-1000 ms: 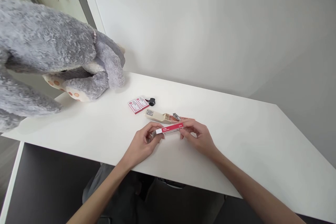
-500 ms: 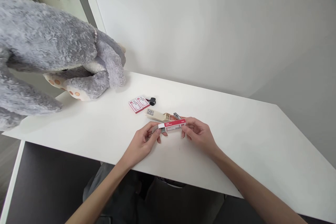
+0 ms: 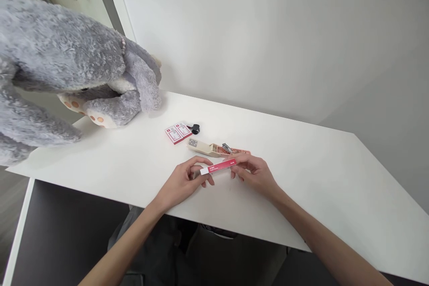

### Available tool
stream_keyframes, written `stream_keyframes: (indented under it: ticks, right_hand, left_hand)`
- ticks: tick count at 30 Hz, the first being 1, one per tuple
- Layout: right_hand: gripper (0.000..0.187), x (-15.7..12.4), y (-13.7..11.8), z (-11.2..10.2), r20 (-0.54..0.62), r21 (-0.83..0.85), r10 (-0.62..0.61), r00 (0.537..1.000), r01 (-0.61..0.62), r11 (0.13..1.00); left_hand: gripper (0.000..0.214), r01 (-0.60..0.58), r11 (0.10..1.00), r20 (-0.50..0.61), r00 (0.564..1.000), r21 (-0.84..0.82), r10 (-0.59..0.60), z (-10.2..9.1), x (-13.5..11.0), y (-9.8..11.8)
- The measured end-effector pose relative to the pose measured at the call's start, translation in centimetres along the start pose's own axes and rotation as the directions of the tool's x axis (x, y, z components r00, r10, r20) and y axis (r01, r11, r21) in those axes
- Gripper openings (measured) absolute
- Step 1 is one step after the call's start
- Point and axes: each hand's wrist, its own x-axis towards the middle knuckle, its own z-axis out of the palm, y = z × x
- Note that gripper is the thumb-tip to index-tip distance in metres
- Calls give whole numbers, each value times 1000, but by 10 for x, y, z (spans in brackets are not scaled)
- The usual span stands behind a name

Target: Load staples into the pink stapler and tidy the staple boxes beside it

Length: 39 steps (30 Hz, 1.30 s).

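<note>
A red-and-white box of staples (image 3: 221,166) is held level between my two hands, just above the white desk. My right hand (image 3: 253,170) pinches its right end between thumb and fingers. At the other end, beside a white flap, the curled fingers of my left hand (image 3: 186,181) are closed around the box; something greyish shows between them, too small to make out. Right behind the box lies a cream and pink stapler (image 3: 203,147), opened up, its metal part raised and its right end partly behind my right fingers.
Two red-and-white boxes (image 3: 178,133) lie side by side farther back, touching or close to a small black staple remover (image 3: 195,129). A big grey plush toy (image 3: 67,49) takes up the left of the desk (image 3: 301,178). A pale wall (image 3: 251,40) rises behind.
The box has turned so its red narrow side faces up and its white labelled side no longer shows. My right hand has barely moved; my left fingers have shifted slightly around the box's end.
</note>
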Motion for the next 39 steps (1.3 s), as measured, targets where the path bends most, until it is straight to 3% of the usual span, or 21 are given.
stream_keyframes:
  ticks: [8, 19, 28, 39]
  right_hand:
    - [16, -1, 0, 0, -13, -78, 10, 1000, -11, 997]
    - [12, 0, -3, 1, -46, -63, 2, 999, -5, 998]
    - [22, -2, 2, 1, -134, -9, 95, 986, -97, 995]
    - [19, -1, -1, 6, -79, -28, 37, 996, -39, 999]
  left_hand:
    - [30, 28, 1000, -60, 998, -12, -29, 4, 0, 3]
    - [26, 5, 1000, -133, 991, 7, -4, 10, -1, -4]
    - [32, 1, 998, -173, 985, 69, 12, 12, 0, -10]
    - [30, -1, 998, -187, 982, 67, 13, 14, 0, -8]
